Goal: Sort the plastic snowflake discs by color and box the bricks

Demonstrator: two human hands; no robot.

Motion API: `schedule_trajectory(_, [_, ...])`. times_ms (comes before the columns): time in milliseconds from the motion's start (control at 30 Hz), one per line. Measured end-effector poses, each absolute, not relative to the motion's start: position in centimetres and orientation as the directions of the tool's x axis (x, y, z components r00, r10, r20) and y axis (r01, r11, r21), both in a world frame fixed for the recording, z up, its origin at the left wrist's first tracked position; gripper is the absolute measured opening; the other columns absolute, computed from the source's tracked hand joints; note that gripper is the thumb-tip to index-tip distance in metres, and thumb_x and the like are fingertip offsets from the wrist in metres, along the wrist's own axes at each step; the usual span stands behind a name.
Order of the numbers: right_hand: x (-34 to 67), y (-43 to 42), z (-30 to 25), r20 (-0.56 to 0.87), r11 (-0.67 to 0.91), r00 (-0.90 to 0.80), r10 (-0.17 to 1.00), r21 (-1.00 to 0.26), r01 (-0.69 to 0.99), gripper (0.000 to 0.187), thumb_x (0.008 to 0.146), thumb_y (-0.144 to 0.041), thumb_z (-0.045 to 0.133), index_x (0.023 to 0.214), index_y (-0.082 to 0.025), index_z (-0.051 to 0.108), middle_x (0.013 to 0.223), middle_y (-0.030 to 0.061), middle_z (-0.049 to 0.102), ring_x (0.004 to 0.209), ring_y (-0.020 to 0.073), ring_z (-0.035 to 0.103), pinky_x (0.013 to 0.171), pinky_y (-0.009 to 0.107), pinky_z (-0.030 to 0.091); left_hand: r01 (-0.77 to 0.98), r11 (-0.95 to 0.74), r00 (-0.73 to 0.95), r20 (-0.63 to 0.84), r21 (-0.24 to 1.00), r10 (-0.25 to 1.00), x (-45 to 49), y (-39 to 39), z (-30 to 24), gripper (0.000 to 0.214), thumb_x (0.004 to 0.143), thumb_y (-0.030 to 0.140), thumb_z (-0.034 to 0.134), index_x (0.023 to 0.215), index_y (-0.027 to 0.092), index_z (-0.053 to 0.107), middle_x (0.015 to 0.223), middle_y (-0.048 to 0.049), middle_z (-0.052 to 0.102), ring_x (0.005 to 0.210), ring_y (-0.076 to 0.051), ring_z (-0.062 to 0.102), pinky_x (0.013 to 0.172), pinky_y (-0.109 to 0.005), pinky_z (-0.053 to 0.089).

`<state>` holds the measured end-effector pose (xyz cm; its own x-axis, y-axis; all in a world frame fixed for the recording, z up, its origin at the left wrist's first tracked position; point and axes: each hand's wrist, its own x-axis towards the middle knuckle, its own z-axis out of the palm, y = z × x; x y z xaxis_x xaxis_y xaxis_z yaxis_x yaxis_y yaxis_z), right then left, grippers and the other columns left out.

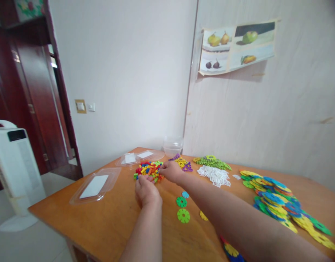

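A heap of small red, yellow, blue, green and orange plastic building pieces point(149, 168) lies on the wooden table. My left hand point(147, 191) is at the heap's near edge, palm turned inward and fingers loosely apart; I see nothing gripped in it. On the heap's right side my right hand point(171, 171) has its fingers curled together in a pinch. What those fingertips hold, if anything, is too small to make out. Just behind the right hand are yellow and purple lattice pieces point(181, 162), partly covered by it.
Clear lids with white labels point(94, 186) lie on the table point(123, 214) at left. A clear plastic tub point(173, 146) stands by the wall. Green pieces point(212, 162), white pieces point(215, 175) and notched discs point(278, 200) spread rightward. Loose green discs point(183, 215) lie between my arms.
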<state>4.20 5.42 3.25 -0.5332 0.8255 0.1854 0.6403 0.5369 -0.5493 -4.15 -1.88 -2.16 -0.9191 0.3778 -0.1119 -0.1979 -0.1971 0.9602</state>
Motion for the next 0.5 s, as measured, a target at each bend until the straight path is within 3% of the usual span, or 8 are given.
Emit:
schedule_trajectory(233, [1.3, 6.6, 3.3, 0.209, 0.527, -0.507, 0.836, -0.563, 0.637, 0.016, 0.078, -0.028, 0.063, 0.074, -0.016, 0.074, 0.071, 0.0035, 0.069, 0.067, 0.0131, 0.059, 0.053, 0.020, 0.036, -0.157, -0.177, -0.923, -0.081, 0.972, 0.375, -4.2, -1.8, -2.3, 0.044, 0.091, 0.049, 0.032, 0.087, 0.017, 0.063, 0.086, -0.0103, 0.073, 0.072, -0.019, 0.070, 0.068, -0.032, 0.056])
schedule_trajectory(500, [6.0, 6.6, 3.7, 0.156, 0.483, -0.502, 0.851, -0.608, 0.630, 0.014, 0.078, -0.026, 0.060, 0.078, -0.016, 0.071, 0.065, -0.0011, 0.063, 0.058, 0.0091, 0.053, 0.050, 0.018, 0.035, -0.126, -0.159, -0.909, -0.049, 0.979, 0.414, -4.0, -1.5, -2.5, 0.041, 0.090, 0.047, 0.031, 0.091, 0.019, 0.061, 0.091, -0.0111, 0.074, 0.077, -0.019, 0.071, 0.067, -0.031, 0.056])
